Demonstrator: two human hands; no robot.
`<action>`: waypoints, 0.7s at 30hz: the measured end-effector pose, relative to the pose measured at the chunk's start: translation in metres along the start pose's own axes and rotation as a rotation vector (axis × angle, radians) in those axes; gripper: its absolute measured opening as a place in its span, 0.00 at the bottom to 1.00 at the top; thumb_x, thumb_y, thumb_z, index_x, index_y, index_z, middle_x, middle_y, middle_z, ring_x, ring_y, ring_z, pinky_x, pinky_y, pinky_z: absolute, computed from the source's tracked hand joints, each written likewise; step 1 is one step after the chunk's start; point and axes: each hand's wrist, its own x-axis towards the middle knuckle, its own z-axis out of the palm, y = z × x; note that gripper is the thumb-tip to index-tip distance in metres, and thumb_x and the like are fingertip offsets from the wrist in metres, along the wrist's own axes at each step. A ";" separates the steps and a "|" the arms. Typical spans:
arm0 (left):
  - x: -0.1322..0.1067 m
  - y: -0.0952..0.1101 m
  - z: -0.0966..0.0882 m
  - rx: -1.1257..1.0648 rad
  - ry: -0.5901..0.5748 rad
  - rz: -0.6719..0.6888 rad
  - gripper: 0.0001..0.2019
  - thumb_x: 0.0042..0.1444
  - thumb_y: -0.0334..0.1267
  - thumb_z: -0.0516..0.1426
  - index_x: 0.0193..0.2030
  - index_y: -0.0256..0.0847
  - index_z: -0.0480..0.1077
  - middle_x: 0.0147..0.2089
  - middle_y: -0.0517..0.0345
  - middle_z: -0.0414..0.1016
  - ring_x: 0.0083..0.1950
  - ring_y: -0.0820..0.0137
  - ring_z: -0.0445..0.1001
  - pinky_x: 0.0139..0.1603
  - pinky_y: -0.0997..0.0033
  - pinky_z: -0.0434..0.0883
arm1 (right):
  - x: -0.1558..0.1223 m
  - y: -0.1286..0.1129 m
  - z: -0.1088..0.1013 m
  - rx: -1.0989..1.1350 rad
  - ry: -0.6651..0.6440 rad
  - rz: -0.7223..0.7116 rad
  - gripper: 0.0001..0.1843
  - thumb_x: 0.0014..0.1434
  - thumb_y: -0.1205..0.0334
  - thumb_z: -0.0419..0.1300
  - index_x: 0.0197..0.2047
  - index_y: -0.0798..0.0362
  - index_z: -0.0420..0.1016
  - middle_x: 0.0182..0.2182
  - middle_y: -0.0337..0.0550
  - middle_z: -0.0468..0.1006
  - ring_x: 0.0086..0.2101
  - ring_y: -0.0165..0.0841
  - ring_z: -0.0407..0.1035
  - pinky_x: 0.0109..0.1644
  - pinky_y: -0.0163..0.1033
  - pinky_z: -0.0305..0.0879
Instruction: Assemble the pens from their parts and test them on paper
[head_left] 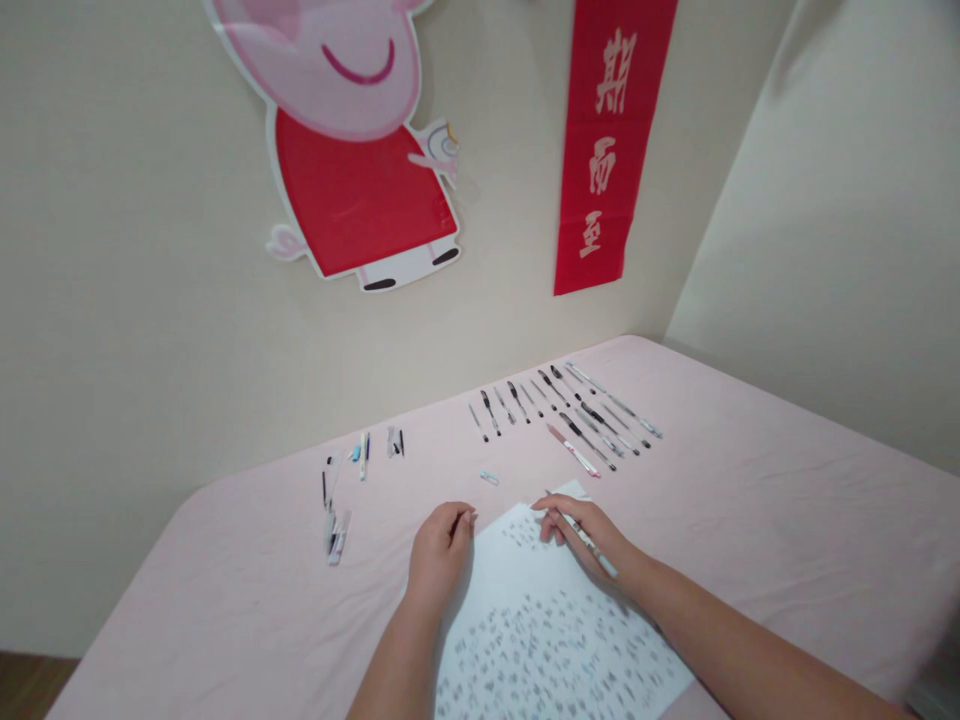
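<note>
My right hand [581, 530] grips a slim pen [592, 548] with a pale patterned barrel, its tip pointing up and left. The hand is over the upper right of a white sheet of paper [480, 580]. Small dark marks cover much of the sheet's lower part, with a smaller patch near its top. My left hand [441, 550] rests at the sheet's left edge, fingers curled in, and nothing shows in them. Beyond the sheet, between the hands, lies a small light-blue pen cap [489, 478].
Several black and clear pens [592, 435] lie in rows at the back right, beside a pink-and-white pen [574, 452]. Caps and pen parts [337, 540] are scattered at left. The pink-covered table [750, 480] meets the wall, where a cartoon pig cutout [360, 200] and red banner [600, 210] hang.
</note>
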 end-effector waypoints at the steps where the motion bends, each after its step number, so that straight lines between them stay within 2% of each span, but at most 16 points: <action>1: 0.000 0.000 0.000 0.001 -0.001 -0.003 0.11 0.58 0.39 0.50 0.35 0.41 0.73 0.34 0.54 0.77 0.37 0.65 0.74 0.40 0.66 0.69 | 0.000 0.000 0.000 -0.003 0.021 -0.002 0.16 0.60 0.54 0.51 0.42 0.53 0.75 0.26 0.42 0.77 0.25 0.31 0.67 0.34 0.37 0.63; 5: -0.001 0.001 0.000 0.002 -0.004 -0.015 0.11 0.58 0.37 0.50 0.35 0.41 0.73 0.35 0.53 0.77 0.38 0.65 0.74 0.40 0.66 0.68 | 0.006 -0.012 -0.003 -0.055 0.063 -0.028 0.16 0.61 0.54 0.51 0.44 0.54 0.74 0.32 0.47 0.78 0.30 0.33 0.70 0.36 0.38 0.64; 9: -0.001 0.000 0.000 0.008 -0.003 -0.015 0.11 0.58 0.37 0.50 0.35 0.41 0.73 0.35 0.53 0.77 0.38 0.65 0.74 0.40 0.66 0.68 | 0.021 -0.028 -0.003 -0.202 0.007 -0.106 0.13 0.59 0.60 0.54 0.44 0.54 0.75 0.37 0.50 0.78 0.38 0.38 0.72 0.43 0.42 0.65; 12: -0.001 -0.001 0.001 0.010 -0.003 -0.008 0.11 0.58 0.37 0.50 0.35 0.41 0.73 0.35 0.54 0.77 0.38 0.65 0.74 0.39 0.67 0.68 | 0.033 -0.032 0.005 -0.330 -0.047 -0.184 0.14 0.58 0.66 0.55 0.46 0.54 0.76 0.43 0.53 0.77 0.46 0.42 0.70 0.50 0.46 0.64; 15: 0.000 -0.001 0.001 0.005 -0.007 0.003 0.11 0.58 0.37 0.49 0.35 0.41 0.73 0.34 0.54 0.77 0.37 0.65 0.74 0.39 0.67 0.67 | 0.043 -0.033 0.018 -0.427 -0.137 -0.227 0.18 0.60 0.67 0.52 0.52 0.54 0.74 0.50 0.56 0.74 0.57 0.46 0.61 0.57 0.51 0.59; 18: 0.000 -0.002 0.001 -0.004 -0.023 0.012 0.11 0.58 0.37 0.49 0.35 0.40 0.73 0.34 0.54 0.77 0.37 0.66 0.73 0.39 0.67 0.67 | 0.049 -0.034 0.030 -0.501 -0.224 -0.280 0.20 0.61 0.67 0.51 0.55 0.52 0.71 0.52 0.53 0.73 0.59 0.46 0.57 0.61 0.54 0.54; 21: 0.000 -0.003 0.002 -0.007 -0.031 0.011 0.11 0.59 0.37 0.49 0.35 0.40 0.72 0.35 0.54 0.76 0.38 0.66 0.73 0.40 0.67 0.67 | 0.051 -0.034 0.037 -0.560 -0.227 -0.316 0.20 0.61 0.69 0.50 0.56 0.53 0.70 0.51 0.53 0.74 0.59 0.47 0.58 0.62 0.59 0.50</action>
